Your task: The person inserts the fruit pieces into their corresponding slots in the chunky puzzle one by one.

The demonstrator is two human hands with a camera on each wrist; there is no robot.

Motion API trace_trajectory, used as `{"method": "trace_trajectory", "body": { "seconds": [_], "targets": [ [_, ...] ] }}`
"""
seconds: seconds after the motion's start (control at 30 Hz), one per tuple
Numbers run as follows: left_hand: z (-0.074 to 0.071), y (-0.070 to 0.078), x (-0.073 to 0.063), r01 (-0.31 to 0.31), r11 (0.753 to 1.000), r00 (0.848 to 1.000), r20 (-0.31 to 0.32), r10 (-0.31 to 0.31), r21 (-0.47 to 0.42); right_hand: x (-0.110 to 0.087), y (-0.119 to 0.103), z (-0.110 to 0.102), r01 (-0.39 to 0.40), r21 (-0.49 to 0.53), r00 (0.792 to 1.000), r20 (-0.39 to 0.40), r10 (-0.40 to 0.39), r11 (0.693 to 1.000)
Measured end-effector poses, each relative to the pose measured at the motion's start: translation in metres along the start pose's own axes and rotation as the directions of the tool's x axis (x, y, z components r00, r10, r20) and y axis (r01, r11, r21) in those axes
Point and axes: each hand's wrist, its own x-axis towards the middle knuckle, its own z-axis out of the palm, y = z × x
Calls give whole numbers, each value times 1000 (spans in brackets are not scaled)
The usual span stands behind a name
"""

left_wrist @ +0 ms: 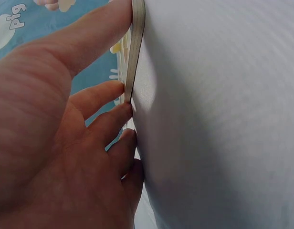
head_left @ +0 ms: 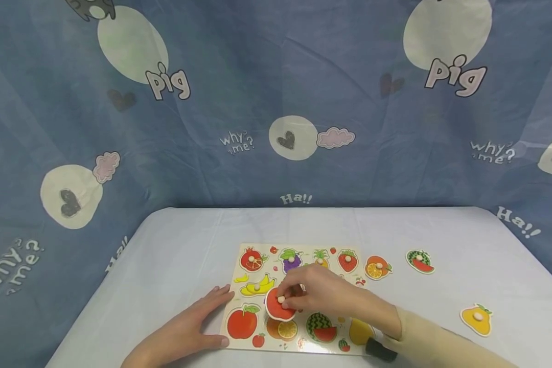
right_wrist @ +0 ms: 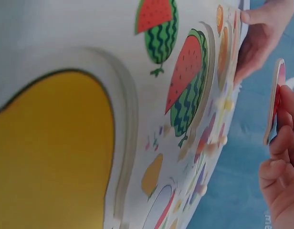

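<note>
My right hand [head_left: 315, 291] pinches the pale knob of a red, white-edged fruit puzzle piece [head_left: 276, 312], held tilted above the puzzle board [head_left: 303, 346]. In the right wrist view the thin piece [right_wrist: 275, 102] is seen edge-on, apart from the board. My left hand [head_left: 188, 327] lies beside the board's left edge, thumb and fingertips touching it. The left wrist view shows the fingers [left_wrist: 106, 121] fairly straight along the board's edge [left_wrist: 135, 52]. Knobless pictures of an apple [head_left: 242, 325], an orange [head_left: 287, 330], a watermelon [head_left: 322, 327] and a pear [head_left: 360, 332] line the board's near side.
Knobbed pomegranate [head_left: 253, 260], grapes [head_left: 291, 260], pineapple [head_left: 321, 257], strawberry [head_left: 347, 261] and bananas [head_left: 257, 287] sit on the board. An orange piece [head_left: 378, 268], a watermelon piece [head_left: 420, 261] and a pear piece [head_left: 477, 320] lie on the white table [head_left: 423, 225] to the right.
</note>
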Motion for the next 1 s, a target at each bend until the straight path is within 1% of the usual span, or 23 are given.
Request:
{"method": "trace_trajectory", "body": {
  "seconds": [0.17, 0.3, 0.43, 0.6, 0.83, 1.0],
  "targets": [
    [-1, 1, -1, 1, 1000, 1000, -7, -1, 15, 6, -1, 4, 9, -5, 1000, 10, -9, 1000],
    [-1, 2, -1, 1, 1000, 1000, -3, -1, 13, 11, -2, 7, 17, -45, 999, 30, -16, 999],
    [-1, 2, -1, -3, 1000, 1000, 4, 3, 8, 15, -4, 9, 46, -85, 998, 37, -43, 995],
    [-2, 2, -1, -15, 1000, 1000, 12, 15, -1, 21, -6, 13, 79, -101, 996, 38, -75, 992],
    [-1, 3, -2, 0, 1000, 1000, -2, 0, 3, 31, -7, 20, 59, -81, 997, 54, -55, 995],
    [-2, 2, -1, -17, 1000, 1000, 2, 17, 5, 39, -9, 24, 36, -34, 996, 83, -33, 999]
  ]
}}
